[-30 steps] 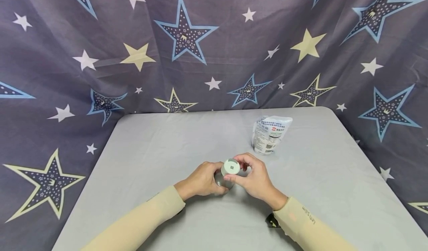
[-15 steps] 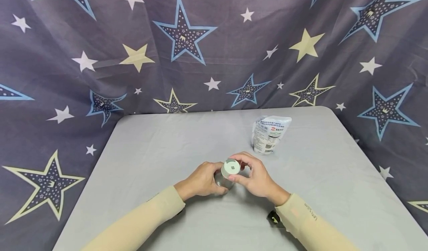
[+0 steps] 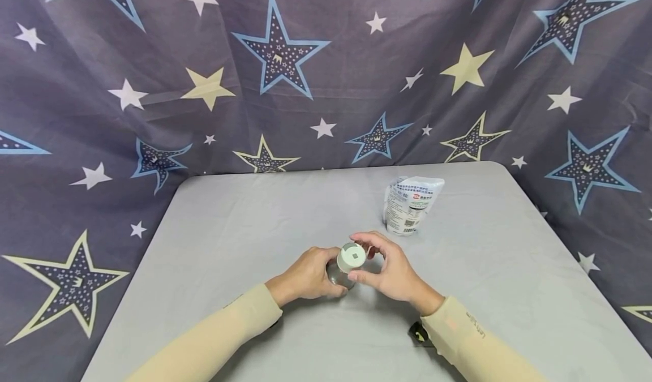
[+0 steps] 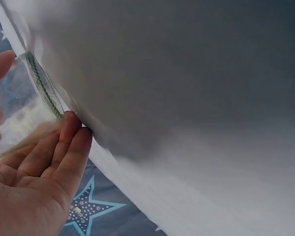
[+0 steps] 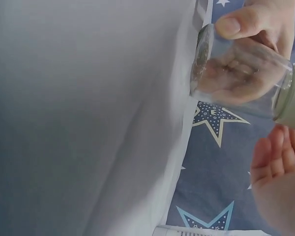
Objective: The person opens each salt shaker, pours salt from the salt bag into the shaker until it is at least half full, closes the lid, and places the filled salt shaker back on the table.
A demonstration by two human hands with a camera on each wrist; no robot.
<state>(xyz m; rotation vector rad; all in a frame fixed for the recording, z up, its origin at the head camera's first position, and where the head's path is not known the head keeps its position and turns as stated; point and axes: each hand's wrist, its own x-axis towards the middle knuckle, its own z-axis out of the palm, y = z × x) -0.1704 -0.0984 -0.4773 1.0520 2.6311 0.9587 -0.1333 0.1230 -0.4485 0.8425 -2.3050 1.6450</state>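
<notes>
**Clear glass jar with pale lid, held in two hands**

Jar point(image 3: 340, 275): smooth, transparent, cylindrical; just below centre of the head view. Lid point(image 3: 351, 256): round, pale green, matt, small grey square on top. Left hand point(image 3: 309, 272): half open, gripping the jar's side. Right hand point(image 3: 391, 270): thumb and fingers curved round the lid. Pouch point(image 3: 410, 206): glossy, white, printed; right of centre.

Past the hands point(image 3: 394, 270), the pouch point(image 3: 410, 207) leaves leftward room.
</notes>
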